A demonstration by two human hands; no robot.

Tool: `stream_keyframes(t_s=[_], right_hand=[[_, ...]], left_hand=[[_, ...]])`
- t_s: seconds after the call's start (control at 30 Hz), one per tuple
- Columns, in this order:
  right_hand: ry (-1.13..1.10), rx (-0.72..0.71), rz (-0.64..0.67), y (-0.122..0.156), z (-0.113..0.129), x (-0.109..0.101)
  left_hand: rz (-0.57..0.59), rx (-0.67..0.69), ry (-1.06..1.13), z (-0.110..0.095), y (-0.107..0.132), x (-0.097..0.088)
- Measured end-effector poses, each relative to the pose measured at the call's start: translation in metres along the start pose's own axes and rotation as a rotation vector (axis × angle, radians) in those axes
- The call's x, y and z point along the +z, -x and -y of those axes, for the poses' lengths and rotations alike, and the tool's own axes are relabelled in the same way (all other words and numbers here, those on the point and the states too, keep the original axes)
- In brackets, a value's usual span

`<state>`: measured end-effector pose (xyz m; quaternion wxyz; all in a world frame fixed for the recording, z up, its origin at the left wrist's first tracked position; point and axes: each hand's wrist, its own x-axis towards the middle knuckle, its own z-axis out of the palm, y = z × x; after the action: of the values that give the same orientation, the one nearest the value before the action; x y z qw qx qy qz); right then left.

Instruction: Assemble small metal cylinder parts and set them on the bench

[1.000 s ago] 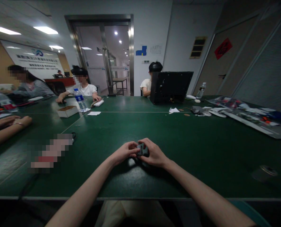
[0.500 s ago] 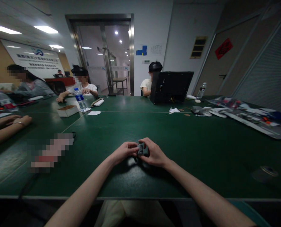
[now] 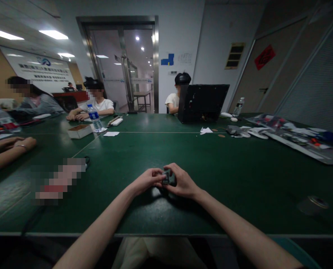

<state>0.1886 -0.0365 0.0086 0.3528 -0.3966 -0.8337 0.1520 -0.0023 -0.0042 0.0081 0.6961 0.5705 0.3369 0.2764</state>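
Note:
Between my two hands, just above the green table (image 3: 121,149), is a small dark grey block-like part (image 3: 165,177) with lighter edges. It is too small to name more exactly. My left hand (image 3: 148,180) pinches its left side between thumb and fingers. From the right, my right hand (image 3: 183,181) curls around it, index finger at the top and thumb low, with a gap inside the curve. The fingertips hide part of the block. Shadows of both hands fall on the tabletop below.
A metal can (image 3: 313,205) stands at the right. Left lie a blurred-out pink item (image 3: 64,179) and a co-worker's hands (image 3: 24,144). Farther back are an open box (image 3: 80,131), a water bottle (image 3: 94,117), a black case (image 3: 204,104) and a cluttered board (image 3: 301,144).
My hands stay in nearly the same place, with the block turned slightly between the fingers. Across the table, a co-worker's hands have come closer together.

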Motion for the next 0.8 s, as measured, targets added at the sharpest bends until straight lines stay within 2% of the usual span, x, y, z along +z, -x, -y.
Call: stream_keyframes(t_s=[0.33, 0.6, 0.8], right_hand=[[-0.018, 0.006, 0.007, 0.0002, -0.002, 0.0005], [-0.043, -0.01, -0.02, 0.0002, 0.0001, 0.0], [-0.028, -0.003, -0.008, 0.0, -0.0009, 0.0014]], left_hand=[[0.052, 0.03, 0.061, -0.0005, 0.0, 0.0003], [-0.001, 0.045, 0.158, 0.0029, -0.0019, -0.0023], [0.009, 0.083, 0.042, 0.0031, -0.0027, -0.0019]])
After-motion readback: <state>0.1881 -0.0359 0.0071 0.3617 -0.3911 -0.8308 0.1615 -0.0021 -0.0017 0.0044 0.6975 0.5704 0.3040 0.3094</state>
